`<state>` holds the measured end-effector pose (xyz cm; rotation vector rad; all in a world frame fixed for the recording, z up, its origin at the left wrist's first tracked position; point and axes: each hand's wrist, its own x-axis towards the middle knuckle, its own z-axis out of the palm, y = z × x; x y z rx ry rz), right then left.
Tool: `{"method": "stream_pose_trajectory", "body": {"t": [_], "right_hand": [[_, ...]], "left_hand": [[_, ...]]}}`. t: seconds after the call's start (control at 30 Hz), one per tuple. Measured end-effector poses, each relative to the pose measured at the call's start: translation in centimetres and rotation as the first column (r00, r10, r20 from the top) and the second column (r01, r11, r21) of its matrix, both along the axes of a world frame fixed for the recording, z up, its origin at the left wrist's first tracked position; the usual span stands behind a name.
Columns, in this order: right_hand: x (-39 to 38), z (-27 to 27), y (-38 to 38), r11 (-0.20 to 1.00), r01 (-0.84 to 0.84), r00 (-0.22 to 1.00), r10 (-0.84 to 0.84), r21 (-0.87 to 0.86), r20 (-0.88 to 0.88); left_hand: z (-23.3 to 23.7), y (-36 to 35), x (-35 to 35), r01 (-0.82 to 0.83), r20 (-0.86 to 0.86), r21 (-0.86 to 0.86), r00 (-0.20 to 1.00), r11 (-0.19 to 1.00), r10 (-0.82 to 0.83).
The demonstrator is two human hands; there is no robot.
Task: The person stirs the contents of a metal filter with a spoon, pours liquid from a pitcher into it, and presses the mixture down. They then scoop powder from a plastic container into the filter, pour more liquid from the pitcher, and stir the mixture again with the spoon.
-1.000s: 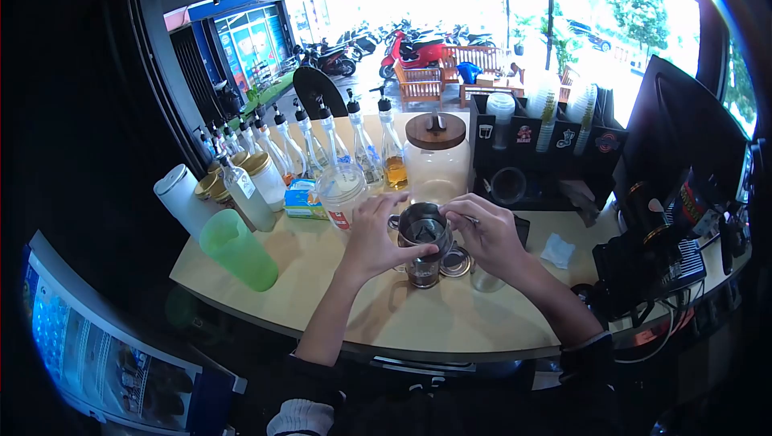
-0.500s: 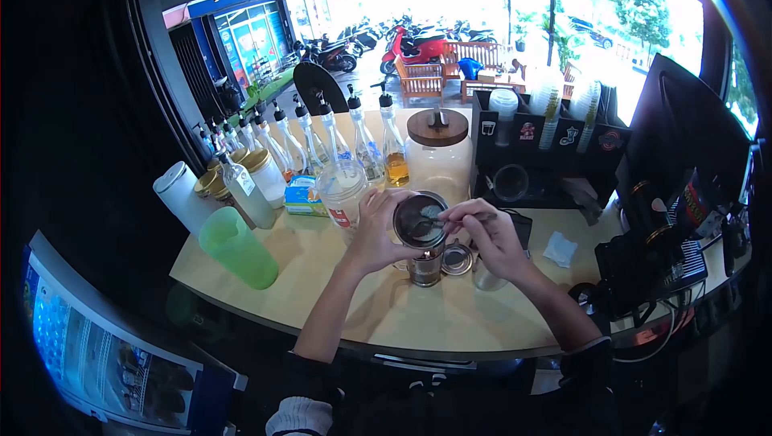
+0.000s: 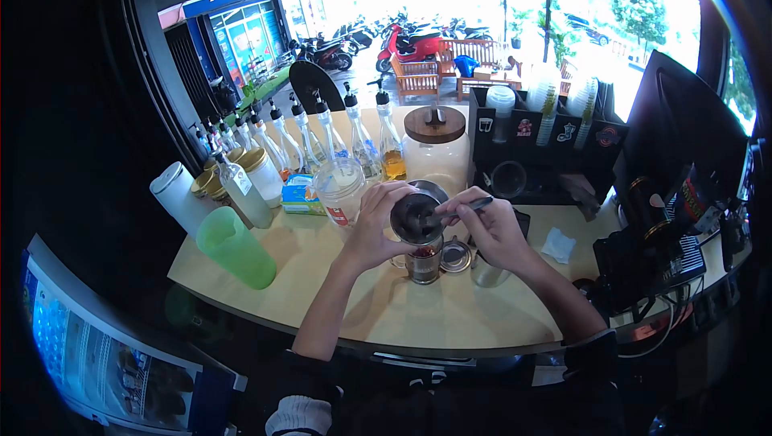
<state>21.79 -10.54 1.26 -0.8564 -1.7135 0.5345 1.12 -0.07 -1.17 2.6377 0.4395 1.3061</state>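
Note:
My left hand [image 3: 375, 229] is wrapped round a dark metal cup [image 3: 416, 215], which is tilted so that its mouth faces me. My right hand [image 3: 488, 231] pinches the dark handle of a spoon [image 3: 474, 205], and the spoon's other end is inside the cup. Directly under the cup stands a glass press-like jar [image 3: 423, 267] with a metal frame and something reddish near its top. A round metal lid [image 3: 456, 256] lies just right of that jar. Beside the lid, partly beneath my right hand, is a metallic cup [image 3: 488, 273].
A green pitcher [image 3: 236, 248], a clear jar [image 3: 339, 187] and pump bottles [image 3: 392, 142] stand at the left and back. Behind the cup is a large wooden-lidded jar [image 3: 437, 154]. A black cup rack [image 3: 547, 134], a tissue [image 3: 557, 245] and dark equipment [image 3: 651, 251] occupy the right.
The spoon has shifted within the cup, and its handle now points more to the right. The pale contents seen inside the cup earlier now look dark. The camera view has shifted slightly.

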Motion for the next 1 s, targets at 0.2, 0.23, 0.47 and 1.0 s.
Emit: {"method": "stream_pose_trajectory", "body": {"t": [0.2,0.23,0.47,1.0], "right_hand": [[-1.5,0.2,-0.5,0.993,0.049,0.999,-0.05,0.108,0.009],[-1.6,0.3,-0.7,0.993,0.051,0.999,-0.052,0.11,0.008],[-2.1,-0.4,-1.5,0.988,0.071,0.995,-0.08,0.139,0.065],[0.9,2.0,0.8,0.991,-0.101,0.995,0.102,-0.085,0.003]], "left_hand": [[-0.5,-0.2,0.2,-0.01,0.06,-0.023,0.998,1.0,0.011],[-0.7,-0.1,0.2,0.007,0.082,-0.044,0.997,0.999,-0.004],[-0.9,-0.2,0.1,0.043,0.15,-0.082,0.988,0.996,-0.03],[1.7,-0.4,-0.6,0.016,-0.153,0.061,0.988,0.998,-0.007]]}}
